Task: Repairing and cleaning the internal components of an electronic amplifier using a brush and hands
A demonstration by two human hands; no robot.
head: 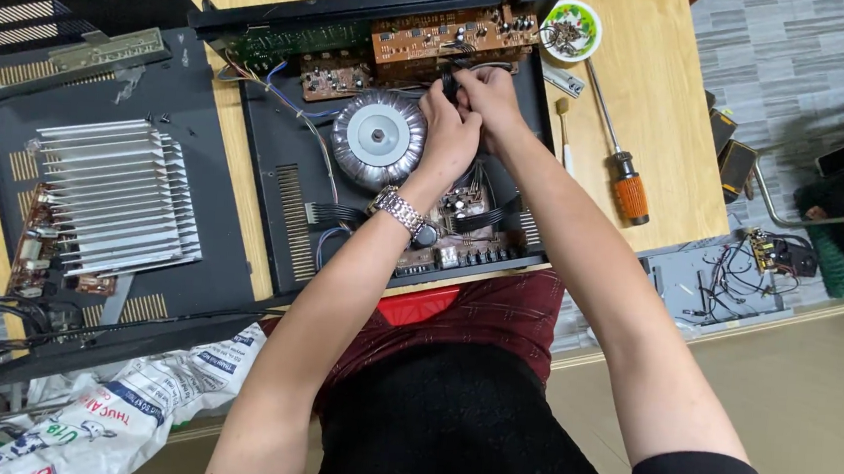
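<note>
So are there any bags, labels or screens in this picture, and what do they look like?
Printed sack: bottom left under the table edge, crumpled white plastic with blue, red and green print.
Phone-like dark slab: right of the table on the floor, flat, screen dark.
No lit screens or signs visible.

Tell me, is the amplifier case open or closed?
Open: the case has no cover, so its boards and round transformer show.

Ribbed bare-metal heatsink [114, 198], wooden table [646, 74]

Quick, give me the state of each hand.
Left hand: closed, gripping a small black part inside the open chassis.
Right hand: closed, fingers pinching that same part.
</note>
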